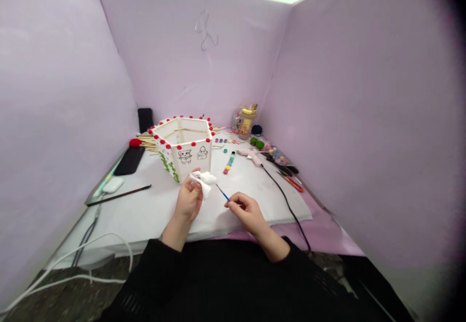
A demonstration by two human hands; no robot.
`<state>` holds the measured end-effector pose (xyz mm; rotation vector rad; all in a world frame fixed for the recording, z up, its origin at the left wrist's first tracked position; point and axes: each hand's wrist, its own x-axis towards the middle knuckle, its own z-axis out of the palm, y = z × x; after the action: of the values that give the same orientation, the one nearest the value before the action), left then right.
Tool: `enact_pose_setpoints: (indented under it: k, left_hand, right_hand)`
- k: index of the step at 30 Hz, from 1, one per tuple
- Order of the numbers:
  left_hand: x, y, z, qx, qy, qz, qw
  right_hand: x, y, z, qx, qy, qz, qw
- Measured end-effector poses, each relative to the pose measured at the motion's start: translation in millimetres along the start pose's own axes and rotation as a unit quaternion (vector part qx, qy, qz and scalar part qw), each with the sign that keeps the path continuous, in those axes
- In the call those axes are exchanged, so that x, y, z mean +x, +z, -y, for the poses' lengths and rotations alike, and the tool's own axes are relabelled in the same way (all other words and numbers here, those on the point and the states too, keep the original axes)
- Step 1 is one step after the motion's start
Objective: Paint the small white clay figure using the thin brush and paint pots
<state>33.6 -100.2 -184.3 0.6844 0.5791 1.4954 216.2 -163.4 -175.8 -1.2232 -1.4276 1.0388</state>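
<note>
My left hand [190, 199] is closed around a crumpled white tissue [204, 182], held up in front of the lantern-like box. Between the fingers of my right hand [247, 210] is a thin blue paintbrush [223, 194], its dark tip pointing at the tissue; whether they touch I cannot tell. Behind my left hand stands a white open-topped, many-sided box [194, 162] with red beads along its rim. Two black line drawings of animals mark its front panel, and green leaf shapes run down its left side. A strip of small paint pots [229, 162] lies to its right.
A pink glue gun [250, 156] trails a black cord [282, 193] across the right side. Orange-handled cutters [294, 184] lie near the right wall. On the left are a phone [130, 161], a white case [113, 185], a dark stick [120, 196] and wooden skewers [147, 142]. Jars [247, 123] stand behind.
</note>
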Motion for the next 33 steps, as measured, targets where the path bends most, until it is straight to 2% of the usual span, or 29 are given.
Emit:
enact_pose_setpoints:
  k: [4, 8, 14, 19, 23, 27, 30, 33]
  left_hand:
    - [-6.6, 0.4, 4.7, 0.008, -0.022, 0.058, 0.998]
    - [-8.3, -1.0, 3.6, 0.012, -0.038, 0.084, 0.996]
    - [-7.5, 1.1, 1.1, 0.020, -0.044, 0.081, 0.996]
    - [-8.6, 2.9, 6.8, 0.041, 0.009, 0.050, 0.998]
    - [-9.9, 1.2, 11.8, 0.024, 0.037, 0.023, 0.999]
    - [-3.8, -3.0, 5.6, -0.010, 0.065, 0.003, 0.998]
    - [0.7, -5.4, -0.8, -0.031, 0.083, -0.009, 0.996]
    - [-1.2, -5.0, -0.5, -0.025, 0.050, 0.020, 0.998]
  right_hand:
    - [4.7, 2.7, 5.7, -0.014, -0.016, 0.030, 0.999]
    - [6.1, 5.0, 2.4, -0.025, -0.010, 0.057, 0.998]
    - [5.1, 6.0, -2.6, -0.032, -0.009, 0.074, 0.997]
    - [4.9, 9.0, -1.2, -0.052, -0.022, 0.077, 0.995]
    - [5.7, 12.3, 0.6, -0.053, -0.022, 0.104, 0.993]
    - [4.7, 9.3, 1.7, -0.042, -0.016, 0.129, 0.991]
    - [1.1, 4.6, 2.4, -0.025, -0.009, 0.116, 0.993]
    - [-0.7, 3.0, 5.2, 0.006, -0.015, 0.070, 0.997]
